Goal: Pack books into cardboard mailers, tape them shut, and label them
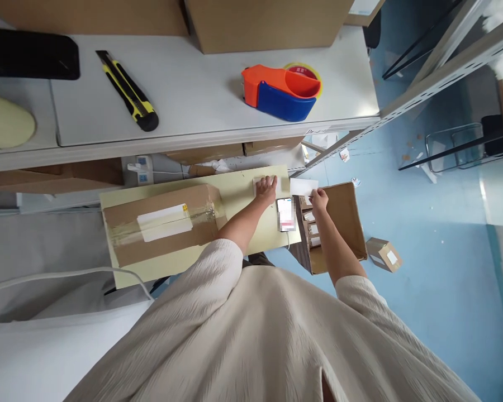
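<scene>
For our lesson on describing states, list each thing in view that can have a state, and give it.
Left hand: fingers spread, at the table
Right hand: pinching a white slip
Phone: face up, screen lit
Long box: taped shut
Large box: open, smaller boxes inside
Floor box: closed
Tape dispenser: loaded with tape
Knife: lying down; can't tell if extended

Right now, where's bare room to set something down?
Shelf: broad patch between box cutter and tape dispenser. Table: small patch between long carton and left hand. Floor: stretch right of the small box. Crowded: table's right end, with left hand and phone, and the open box beside it, where the right hand holds a white slip.
</scene>
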`<state>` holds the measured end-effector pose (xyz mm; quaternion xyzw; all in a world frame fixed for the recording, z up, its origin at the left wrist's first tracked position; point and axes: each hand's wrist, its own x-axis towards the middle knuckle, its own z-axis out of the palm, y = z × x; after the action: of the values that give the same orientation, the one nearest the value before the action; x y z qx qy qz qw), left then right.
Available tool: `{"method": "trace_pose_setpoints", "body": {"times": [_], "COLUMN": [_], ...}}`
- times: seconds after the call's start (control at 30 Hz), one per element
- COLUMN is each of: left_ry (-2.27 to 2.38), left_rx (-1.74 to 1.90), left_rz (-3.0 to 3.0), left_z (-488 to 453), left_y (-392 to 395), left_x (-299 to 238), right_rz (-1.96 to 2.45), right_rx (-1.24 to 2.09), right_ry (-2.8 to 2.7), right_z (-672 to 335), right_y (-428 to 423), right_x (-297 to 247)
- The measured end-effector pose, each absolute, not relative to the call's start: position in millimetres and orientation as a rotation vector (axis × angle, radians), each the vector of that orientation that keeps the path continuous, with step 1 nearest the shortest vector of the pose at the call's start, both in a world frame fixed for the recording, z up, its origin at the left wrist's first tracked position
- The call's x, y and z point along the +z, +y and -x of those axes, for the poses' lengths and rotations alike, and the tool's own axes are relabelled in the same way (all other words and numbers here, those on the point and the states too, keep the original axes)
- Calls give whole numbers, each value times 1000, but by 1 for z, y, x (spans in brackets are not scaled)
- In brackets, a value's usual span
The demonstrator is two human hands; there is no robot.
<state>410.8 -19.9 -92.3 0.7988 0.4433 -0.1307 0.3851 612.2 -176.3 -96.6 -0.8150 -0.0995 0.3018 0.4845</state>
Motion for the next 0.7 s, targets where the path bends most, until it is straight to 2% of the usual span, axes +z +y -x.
{"method": "trace_pose_setpoints", "body": {"times": [0.13, 0.3, 0.43, 0.7], "left_ry": [1187, 1182, 1064, 1198], "left_rx": [36, 713, 838, 1128], "left_rz": [-1837, -1569, -1390, -998], "left_z": [-403, -350, -294, -171], "left_y": [-17, -38, -60, -54], "left_x": [-57, 3, 38, 69], "right_rz": [1871, 1739, 1685, 1368], "right_rx": [838, 827, 737, 527], "right_ry": [-189, -487, -865, -1584], "right_z": [-584, -528, -457, -317], "right_y": [-172, -154, -124, -91], "right_x": [-69, -26, 8, 55]}}
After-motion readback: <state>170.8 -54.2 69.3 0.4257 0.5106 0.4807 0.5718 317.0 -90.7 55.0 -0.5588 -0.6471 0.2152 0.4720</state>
